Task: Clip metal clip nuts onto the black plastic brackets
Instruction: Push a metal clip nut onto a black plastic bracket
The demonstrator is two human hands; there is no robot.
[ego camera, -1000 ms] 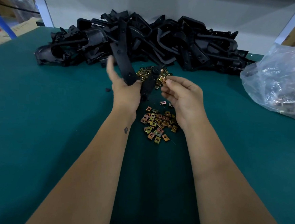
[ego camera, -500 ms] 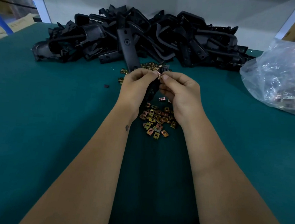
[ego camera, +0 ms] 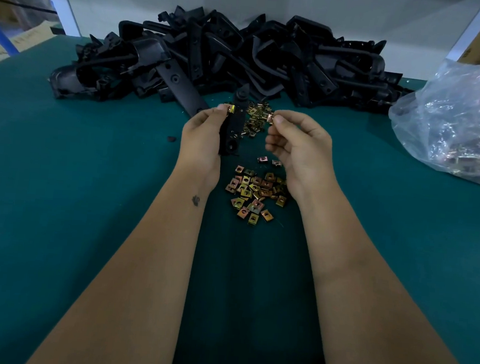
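Bracket and clip nut in hands, centre of frame.
Left hand [ego camera: 203, 134] gripping black plastic bracket [ego camera: 235, 124] upright, one clip nut [ego camera: 230, 108] at its upper edge. Right hand [ego camera: 299, 142], fingers curled, pinching second clip nut [ego camera: 270, 117] just beside. Loose clip nuts [ego camera: 253, 193] on green surface [ego camera: 75, 183] below; bracket pile [ego camera: 228, 57] upper centre; plastic bag [ego camera: 462, 119] right.

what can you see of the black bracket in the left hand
The black bracket is a long, flat, matte plastic strip with a rounded far end and a round hole near its lower end. The left hand grips it roughly upright above the green table. A brass-coloured clip nut sits on its left edge.
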